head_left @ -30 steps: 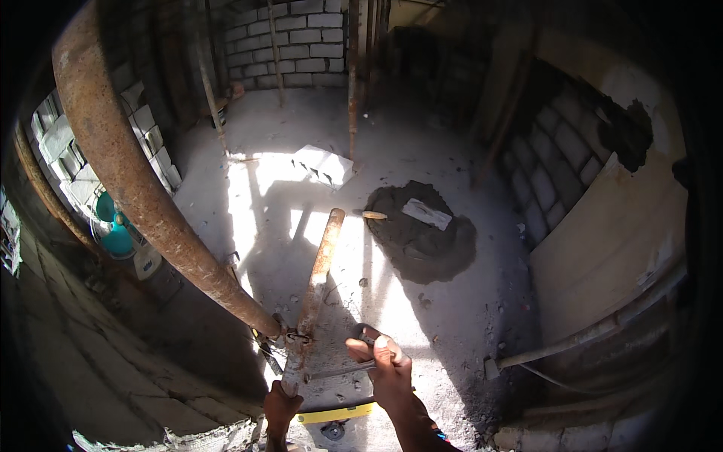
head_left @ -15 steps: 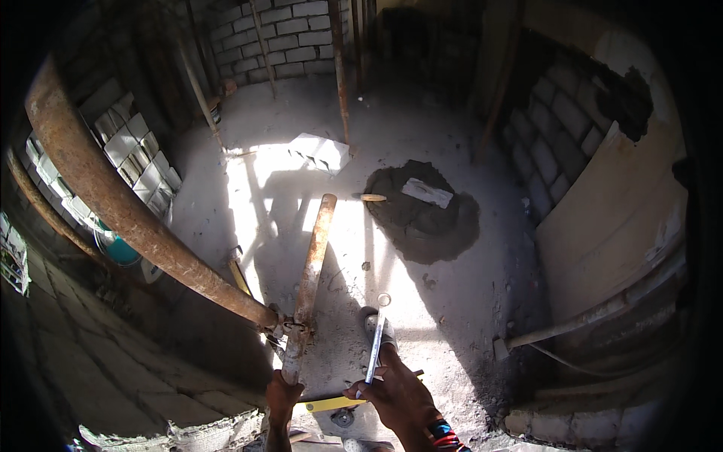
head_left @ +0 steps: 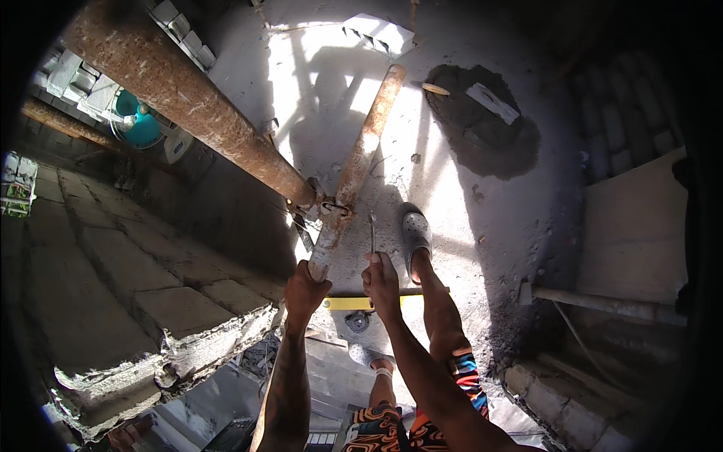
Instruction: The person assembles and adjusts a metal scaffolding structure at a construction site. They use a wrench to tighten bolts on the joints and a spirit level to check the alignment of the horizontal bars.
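Pipe [head_left: 369, 143], round, rusty, fills clenched left hand [head_left: 306, 290]; right hand [head_left: 382, 284] grips slim metal tool [head_left: 373, 237].

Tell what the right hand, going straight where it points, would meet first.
Past its wrench, the right hand would probably meet the rusty pipe held by the left hand, though depth is unclear.

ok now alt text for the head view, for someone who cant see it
From above, a person's left hand grips the near end of a rusty round metal pipe joined to another rusty pipe; their right hand holds a slim silvery metal tool. A long yellow bar lies below, and a dark grey mortar-like heap spreads on the partly sunlit floor ahead.
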A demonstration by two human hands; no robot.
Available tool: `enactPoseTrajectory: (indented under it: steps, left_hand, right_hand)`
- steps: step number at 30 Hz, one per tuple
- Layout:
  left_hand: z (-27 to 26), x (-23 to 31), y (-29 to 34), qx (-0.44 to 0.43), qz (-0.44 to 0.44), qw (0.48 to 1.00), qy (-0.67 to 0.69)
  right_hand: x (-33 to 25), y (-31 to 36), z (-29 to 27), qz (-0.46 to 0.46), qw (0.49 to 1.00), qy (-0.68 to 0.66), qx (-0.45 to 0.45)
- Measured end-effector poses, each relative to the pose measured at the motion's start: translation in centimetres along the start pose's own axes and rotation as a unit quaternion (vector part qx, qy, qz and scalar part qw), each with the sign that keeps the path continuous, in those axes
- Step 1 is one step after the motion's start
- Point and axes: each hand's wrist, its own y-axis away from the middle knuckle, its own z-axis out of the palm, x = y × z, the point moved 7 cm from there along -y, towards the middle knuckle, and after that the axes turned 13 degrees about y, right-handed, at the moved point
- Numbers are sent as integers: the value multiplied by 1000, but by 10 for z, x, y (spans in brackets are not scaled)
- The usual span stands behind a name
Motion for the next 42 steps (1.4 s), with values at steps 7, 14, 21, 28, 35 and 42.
enactPoseTrajectory:
  steps: [7,14,21,28,35,42]
  left_hand:
    - [-3,6,0,-4,-1,1000,-7]
    - [-1,3,-2,-20,-13,1000,-16]
    - [0,-1,-4,-39,-22,999,-4]
    - [1,-2,-4,-43,-27,999,-12]
    - [3,-9,-5,-49,-36,998,-12]
    - [2,-10,-4,-90,-32,995,23]
  right_hand:
    - [19,-39,1,-40,997,69,20]
    - [41,-86,-12,-130,984,85,85]
    - [47,-130,13,-96,980,136,113]
    - [51,-119,33,-112,969,156,153]
    - [44,-121,30,-138,973,114,149]
    - [35,-109,24,-208,966,138,66]
